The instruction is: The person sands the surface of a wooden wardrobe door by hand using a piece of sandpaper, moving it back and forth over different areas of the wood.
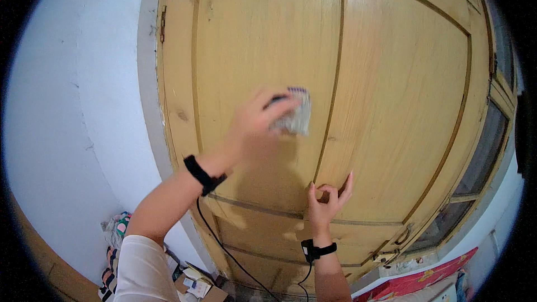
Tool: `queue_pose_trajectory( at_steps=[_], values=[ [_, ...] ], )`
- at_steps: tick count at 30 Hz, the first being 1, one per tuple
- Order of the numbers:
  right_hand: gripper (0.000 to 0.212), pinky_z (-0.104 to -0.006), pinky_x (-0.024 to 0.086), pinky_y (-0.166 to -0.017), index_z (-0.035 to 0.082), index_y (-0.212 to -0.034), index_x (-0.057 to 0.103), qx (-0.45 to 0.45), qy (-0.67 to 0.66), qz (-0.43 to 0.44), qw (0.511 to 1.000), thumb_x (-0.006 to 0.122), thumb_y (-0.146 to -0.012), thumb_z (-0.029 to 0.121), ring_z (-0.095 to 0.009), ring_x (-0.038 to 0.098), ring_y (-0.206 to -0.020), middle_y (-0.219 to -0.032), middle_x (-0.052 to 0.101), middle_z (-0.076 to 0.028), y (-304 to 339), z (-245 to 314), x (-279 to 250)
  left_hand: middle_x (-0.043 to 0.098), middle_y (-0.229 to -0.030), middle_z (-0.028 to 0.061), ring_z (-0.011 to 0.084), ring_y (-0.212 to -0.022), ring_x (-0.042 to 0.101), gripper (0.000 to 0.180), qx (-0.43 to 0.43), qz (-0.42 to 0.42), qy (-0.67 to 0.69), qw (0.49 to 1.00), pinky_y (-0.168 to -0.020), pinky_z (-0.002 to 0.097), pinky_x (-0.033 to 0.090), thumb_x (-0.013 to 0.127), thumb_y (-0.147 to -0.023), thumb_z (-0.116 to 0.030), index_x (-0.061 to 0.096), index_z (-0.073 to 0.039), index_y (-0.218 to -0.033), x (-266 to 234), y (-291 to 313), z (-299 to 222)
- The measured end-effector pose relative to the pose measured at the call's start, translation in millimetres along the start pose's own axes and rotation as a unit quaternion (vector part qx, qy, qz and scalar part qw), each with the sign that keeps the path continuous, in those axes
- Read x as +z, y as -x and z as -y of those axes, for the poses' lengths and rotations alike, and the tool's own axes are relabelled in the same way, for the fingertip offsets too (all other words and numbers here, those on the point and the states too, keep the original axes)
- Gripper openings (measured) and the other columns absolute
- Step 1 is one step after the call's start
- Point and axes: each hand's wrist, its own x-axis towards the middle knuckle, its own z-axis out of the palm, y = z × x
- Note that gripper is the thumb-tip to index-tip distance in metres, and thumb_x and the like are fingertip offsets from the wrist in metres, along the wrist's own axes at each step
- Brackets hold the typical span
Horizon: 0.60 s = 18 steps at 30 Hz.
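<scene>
My left hand, smeared by motion, is closed round a greyish-white folded cloth with a dark purple edge. The cloth is at the left panel of a yellow wooden door, near the panel's middle; its exact contact with the wood is blurred. Lower and to the right, my right hand holds nothing. Its fingers are apart and bent, with the tips at the door's surface beside the central upright strip. A black band circles my left wrist and another black band my right wrist.
Black cable hangs from the bands. At the lower right of the door are a metal handle and a bolt. A white wall stands left. Papers and boxes lie low left; a red cloth-like sheet lies low right.
</scene>
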Motion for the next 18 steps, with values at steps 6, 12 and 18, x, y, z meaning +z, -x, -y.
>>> queue_pose_trajectory(
  at_steps=[6, 12, 18],
  values=[
    [0.029, -0.0590, 0.033, -0.121, 0.013, -0.090, 0.063, 0.015, -0.050, -0.003, 0.999, 0.091, -0.082, 0.010, -0.050, 0.038, -0.151, -0.175, 0.031, -0.022, 0, 1, 5, 0.069, -0.124, 0.0137, 0.0400, -0.115, 0.066, 0.060, 0.051, -0.075, -0.105, 0.990, -0.099, 0.0460, 0.056, 0.074, -0.071, 0.011, 0.072, -0.012, -0.126, -27, -90, 33],
    [0.034, -0.0573, 0.039, -0.116, 0.012, -0.095, 0.063, 0.037, -0.028, 0.003, 0.999, 0.092, -0.078, 0.008, -0.048, 0.043, -0.145, -0.172, 0.034, -0.025, 3, -7, 4, 0.070, -0.126, 0.0120, 0.0385, -0.115, 0.067, 0.055, 0.080, -0.140, -0.168, 0.973, -0.096, 0.0470, 0.057, 0.072, -0.077, 0.008, 0.074, -0.017, -0.127, -38, -169, 61],
    [0.038, -0.0422, 0.051, -0.098, 0.010, -0.098, 0.057, -0.019, 0.005, 0.004, 1.000, 0.091, -0.082, 0.002, -0.040, 0.043, -0.143, -0.173, 0.030, -0.020, 0, -4, 5, 0.073, -0.121, 0.0097, 0.0365, -0.112, 0.069, 0.050, 0.058, -0.149, -0.257, 0.953, -0.095, 0.0481, 0.058, 0.069, -0.081, 0.005, 0.078, -0.021, -0.123, -55, -222, 81]
  ],
)
